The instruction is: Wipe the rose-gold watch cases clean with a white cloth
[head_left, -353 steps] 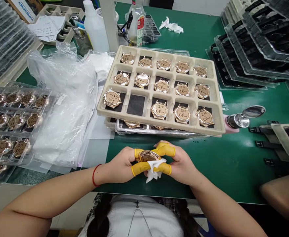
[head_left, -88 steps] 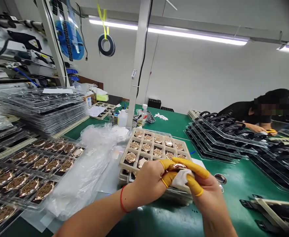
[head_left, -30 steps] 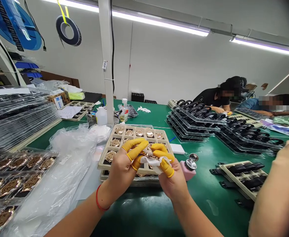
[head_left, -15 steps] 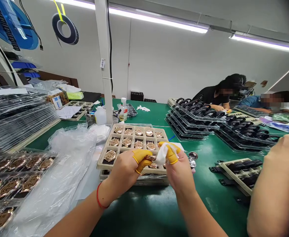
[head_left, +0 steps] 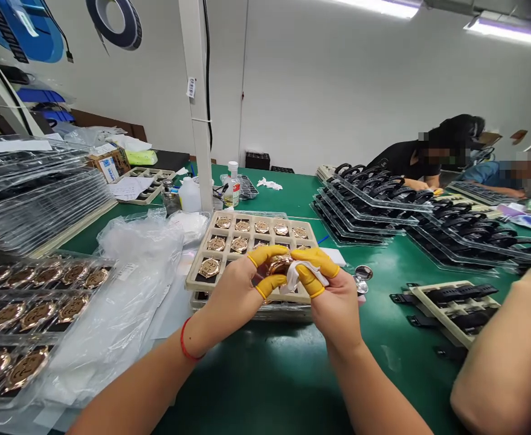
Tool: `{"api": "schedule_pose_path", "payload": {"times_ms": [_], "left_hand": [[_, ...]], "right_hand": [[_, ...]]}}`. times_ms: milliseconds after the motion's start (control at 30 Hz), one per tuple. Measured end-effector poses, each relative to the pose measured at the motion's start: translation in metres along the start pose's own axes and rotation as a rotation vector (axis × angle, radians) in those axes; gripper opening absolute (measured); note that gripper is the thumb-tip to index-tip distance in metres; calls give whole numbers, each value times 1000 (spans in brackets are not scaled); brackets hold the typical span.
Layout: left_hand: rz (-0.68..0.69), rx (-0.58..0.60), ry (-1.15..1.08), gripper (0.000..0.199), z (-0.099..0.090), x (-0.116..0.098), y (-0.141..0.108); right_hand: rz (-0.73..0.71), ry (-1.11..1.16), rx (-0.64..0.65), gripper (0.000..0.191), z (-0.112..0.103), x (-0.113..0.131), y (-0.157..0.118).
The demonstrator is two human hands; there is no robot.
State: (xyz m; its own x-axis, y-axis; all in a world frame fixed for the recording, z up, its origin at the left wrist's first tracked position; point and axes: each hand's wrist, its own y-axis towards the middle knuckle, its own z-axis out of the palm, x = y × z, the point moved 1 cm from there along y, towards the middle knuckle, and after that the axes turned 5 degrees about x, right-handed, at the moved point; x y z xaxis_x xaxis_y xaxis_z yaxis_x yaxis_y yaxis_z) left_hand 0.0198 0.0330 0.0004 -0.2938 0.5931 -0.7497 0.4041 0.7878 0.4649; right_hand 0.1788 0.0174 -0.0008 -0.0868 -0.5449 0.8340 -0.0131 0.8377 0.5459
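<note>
Between yellow-covered thumb and finger, my left hand (head_left: 235, 287) grips a rose-gold watch case (head_left: 279, 264) by its edge. My right hand (head_left: 333, 293), also in yellow finger cots, pinches a crumpled white cloth (head_left: 296, 275) against the case's right side. Both hands are over the front of a beige compartment tray (head_left: 195, 277) holding several similar watch cases, face down with dark backs showing. The hands hide part of the tray's front rows. Another tray layer lies beneath it.
Plastic wrap (head_left: 124, 290) and clear trays of watch cases (head_left: 25, 320) lie left. Stacked trays of black straps (head_left: 360, 208) stand right, near a beige strap tray (head_left: 450, 308). A bottle (head_left: 232, 187) stands behind. Another person's arm (head_left: 510, 350) reaches in at right; two people sit farther back.
The watch case has turned from edge-on to show more of its round face. My right hand's cloth now lies against its side. The whole view has tilted down slightly.
</note>
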Motion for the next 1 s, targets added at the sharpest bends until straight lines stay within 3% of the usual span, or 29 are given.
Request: {"api": "schedule_pose_path", "payload": {"times_ms": [100, 233, 367, 567, 767, 867, 1000], "left_hand": [[86, -123, 179, 50, -4, 3, 0], [269, -111, 224, 29, -7, 0, 1], [236, -34, 133, 34, -11, -2, 4], [297, -147, 199, 12, -15, 2, 5], [145, -255, 53, 14, -9, 1, 5], [33, -172, -51, 19, -6, 3, 5], [-17, -78, -137, 23, -1, 8, 6]], "right_hand": [[7, 17, -14, 19, 3, -4, 1], [7, 137, -34, 16, 6, -8, 2], [77, 274, 1, 15, 5, -13, 2], [47, 209, 125, 15, 9, -14, 6], [-142, -217, 70, 21, 8, -5, 6], [-215, -370, 72, 23, 6, -3, 6], [-205, -345, 75, 19, 2, -5, 5]]}}
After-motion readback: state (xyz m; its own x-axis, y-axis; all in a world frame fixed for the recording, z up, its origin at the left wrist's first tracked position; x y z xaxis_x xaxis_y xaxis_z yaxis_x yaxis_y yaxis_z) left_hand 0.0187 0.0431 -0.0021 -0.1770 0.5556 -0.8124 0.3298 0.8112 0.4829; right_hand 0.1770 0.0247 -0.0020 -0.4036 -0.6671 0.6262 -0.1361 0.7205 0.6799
